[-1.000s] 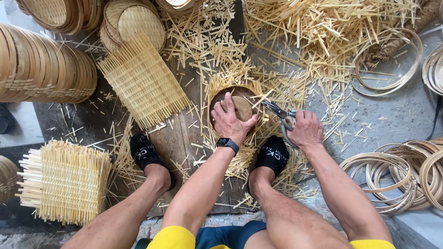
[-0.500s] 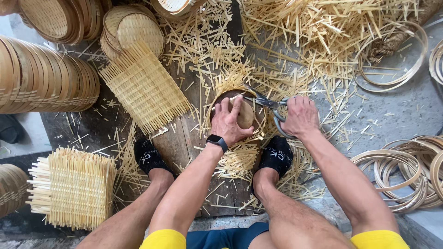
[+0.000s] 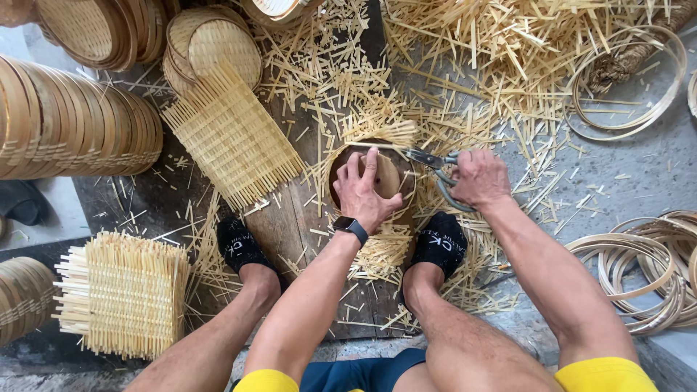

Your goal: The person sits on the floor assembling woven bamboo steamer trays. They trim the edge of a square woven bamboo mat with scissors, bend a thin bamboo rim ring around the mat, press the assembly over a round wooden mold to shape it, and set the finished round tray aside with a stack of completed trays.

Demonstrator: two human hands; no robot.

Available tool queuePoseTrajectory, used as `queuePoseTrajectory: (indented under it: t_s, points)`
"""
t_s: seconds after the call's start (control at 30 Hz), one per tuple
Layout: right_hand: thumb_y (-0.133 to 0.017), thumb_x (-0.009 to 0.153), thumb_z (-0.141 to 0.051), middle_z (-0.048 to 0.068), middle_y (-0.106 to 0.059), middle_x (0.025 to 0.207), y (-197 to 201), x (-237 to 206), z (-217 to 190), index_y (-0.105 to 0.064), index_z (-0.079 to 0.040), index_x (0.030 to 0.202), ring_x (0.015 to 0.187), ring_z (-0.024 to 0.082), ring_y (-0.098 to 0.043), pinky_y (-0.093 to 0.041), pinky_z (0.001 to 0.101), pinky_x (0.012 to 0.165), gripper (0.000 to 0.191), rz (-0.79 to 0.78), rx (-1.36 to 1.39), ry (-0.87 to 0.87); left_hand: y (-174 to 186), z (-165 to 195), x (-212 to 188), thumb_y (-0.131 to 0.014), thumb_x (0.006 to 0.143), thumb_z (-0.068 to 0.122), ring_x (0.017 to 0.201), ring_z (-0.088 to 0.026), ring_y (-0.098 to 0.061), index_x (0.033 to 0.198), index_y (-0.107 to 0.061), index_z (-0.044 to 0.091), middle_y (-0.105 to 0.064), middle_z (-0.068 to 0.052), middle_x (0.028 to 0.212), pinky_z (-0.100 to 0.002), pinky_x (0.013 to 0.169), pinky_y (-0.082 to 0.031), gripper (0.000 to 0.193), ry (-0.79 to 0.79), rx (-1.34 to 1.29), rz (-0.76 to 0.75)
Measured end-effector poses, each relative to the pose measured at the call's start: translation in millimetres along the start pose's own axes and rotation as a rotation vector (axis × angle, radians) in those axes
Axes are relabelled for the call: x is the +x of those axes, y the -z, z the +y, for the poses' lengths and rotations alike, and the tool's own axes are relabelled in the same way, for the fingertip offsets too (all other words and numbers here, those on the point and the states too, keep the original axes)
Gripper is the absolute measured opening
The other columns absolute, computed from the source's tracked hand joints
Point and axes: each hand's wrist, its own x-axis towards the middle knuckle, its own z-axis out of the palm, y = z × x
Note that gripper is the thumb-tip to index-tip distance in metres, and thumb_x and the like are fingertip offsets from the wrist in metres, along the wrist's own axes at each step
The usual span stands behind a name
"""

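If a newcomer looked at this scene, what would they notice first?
At centre, the left hand presses a round woven tray while the right hand works grey shears along its rim. Pale bamboo offcuts litter the ground beyond, and finished trays stand stacked at left.

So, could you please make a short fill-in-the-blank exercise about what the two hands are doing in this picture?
1. The left hand presses flat on a round woven ____.
2. The right hand holds a pair of ____.
3. On the left wrist sits a black ____.
4. The square woven mat lies to the ____ of the left hand.

Missing words: basket; shears; watch; left
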Motion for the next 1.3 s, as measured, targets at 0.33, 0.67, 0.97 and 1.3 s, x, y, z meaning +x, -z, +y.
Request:
queuePoseTrajectory:
  t_s: [0.33,0.67,0.97,1.3]
  points:
    - [-0.068,0.077,-0.025,0.007,-0.057,0.076,-20,12,2,-0.061,-0.008,0.082,0.067,0.019,-0.057,-0.052,0.0329,0.061,0.02,0.139,-0.111,0.064,27,-4,11,-0.093,0.045,0.034,0.124,-0.037,-0.043,0.149,-0.043,0.03,-0.044,-0.012,0.14,-0.054,0.099,-0.04,0.115,-0.149,0.065,-0.286]
    - [-0.069,0.071,-0.043,0.01,-0.061,0.076,5,16,-4,-0.061,-0.005,0.081,0.073,0.023,-0.062,-0.055,0.0357,0.065,0.04,0.387,-0.107,0.226,40,-12,21,-0.09,0.044,0.029,0.131,-0.035,-0.043,0.146,-0.047,0.034,-0.043,-0.008,0.151,-0.051,0.105,-0.039,0.111,-0.428,0.183,-0.538]
    - [-0.058,0.1,-0.032,0.015,-0.068,0.087,-1,27,17,-0.065,-0.005,0.096,0.079,0.024,-0.066,-0.057,0.041,0.068,0.028,-0.151,-0.07,0.078,15,-1,-11,-0.097,0.052,0.049,0.137,-0.047,-0.03,0.148,-0.043,0.023,-0.03,-0.02,0.147,-0.064,0.109,-0.031,0.113,0.032,0.009,0.033]
    - [-0.071,0.08,-0.038,0.009,-0.059,0.084,6,19,-25,-0.063,-0.005,0.091,0.078,0.022,-0.059,-0.055,0.036,0.072,0.036,0.002,-0.128,0.067,9,-14,-15,-0.091,0.053,0.03,0.134,-0.04,-0.036,0.143,-0.054,0.029,-0.04,-0.014,0.144,-0.059,0.103,-0.038,0.098,-0.153,0.067,-0.08]
